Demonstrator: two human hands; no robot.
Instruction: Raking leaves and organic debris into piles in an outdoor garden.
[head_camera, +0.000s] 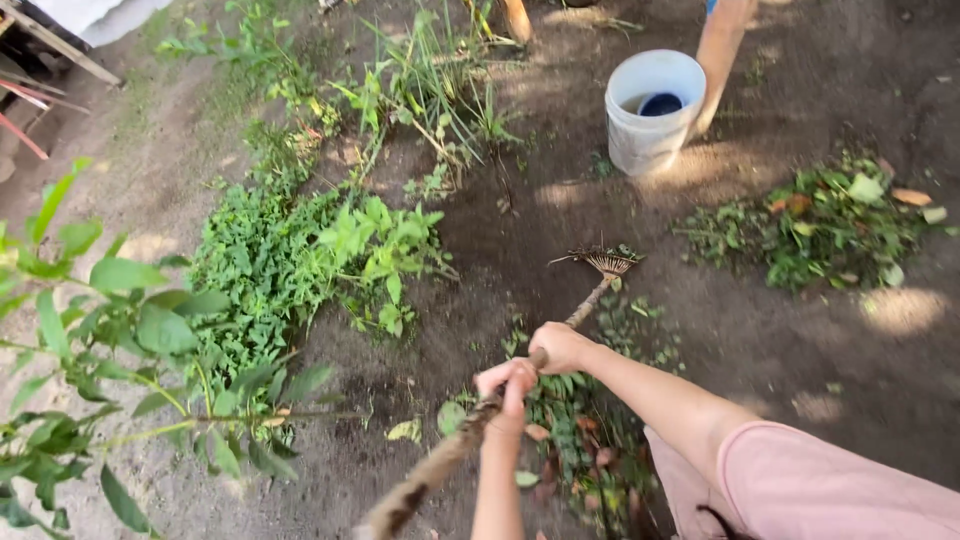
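Observation:
Both of my hands grip the wooden handle of a rake (590, 300). My left hand (508, 382) holds it lower down the shaft, my right hand (560, 346) a little further up towards the head. The rake's fan of thin tines (608, 262) rests on dark soil with a few green leaves caught in it. Loose cut leaves (575, 420) lie on the ground under my forearms. A pink sleeve covers my right upper arm.
A white bucket (650, 120) with a blue object inside stands on the soil ahead; another person's bare leg (720, 55) is beside it. A heap of cut weeds (820, 225) lies right. Growing green plants (290, 250) fill the left; a leafy branch (120, 350) is near.

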